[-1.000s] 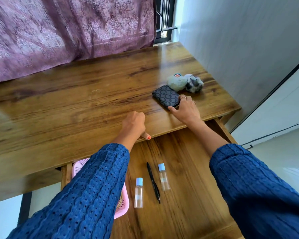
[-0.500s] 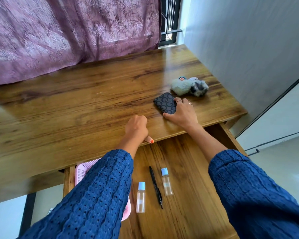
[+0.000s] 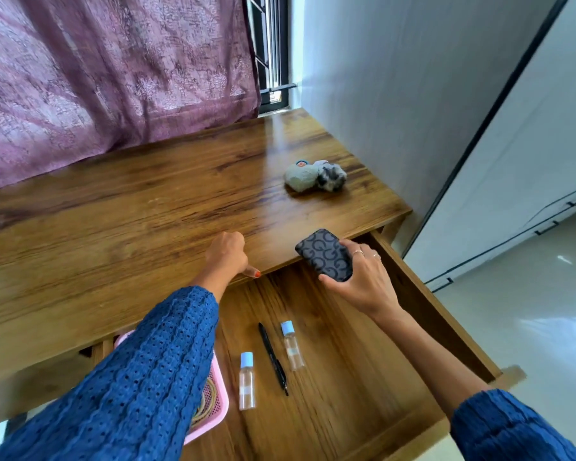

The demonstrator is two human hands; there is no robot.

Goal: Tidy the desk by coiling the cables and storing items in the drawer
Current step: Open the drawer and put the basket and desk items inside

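Observation:
My right hand (image 3: 363, 277) grips a dark patterned wallet (image 3: 325, 254) and holds it in the air over the back of the open wooden drawer (image 3: 346, 394), at the desk's front edge. My left hand (image 3: 228, 257) rests on the front edge of the wooden desk (image 3: 113, 227) with its fingers curled and nothing in it; the thumb hangs below the edge. In the drawer lie two small clear bottles (image 3: 246, 380) (image 3: 292, 346) with blue caps and a black pen (image 3: 273, 357) between them. A pink basket (image 3: 210, 404) sits at the drawer's left, mostly hidden by my left sleeve.
Two small fuzzy balls (image 3: 315, 176), one pale and one speckled, lie on the desk's right side. A purple curtain (image 3: 113, 78) hangs behind the desk. A white wall (image 3: 413, 94) stands right of the desk, and a pale floor (image 3: 529, 311) lies beyond the drawer's right side.
My right hand has lifted the wallet off the desk top and brought it toward me, over the open drawer. My left hand has stayed at the desk edge.

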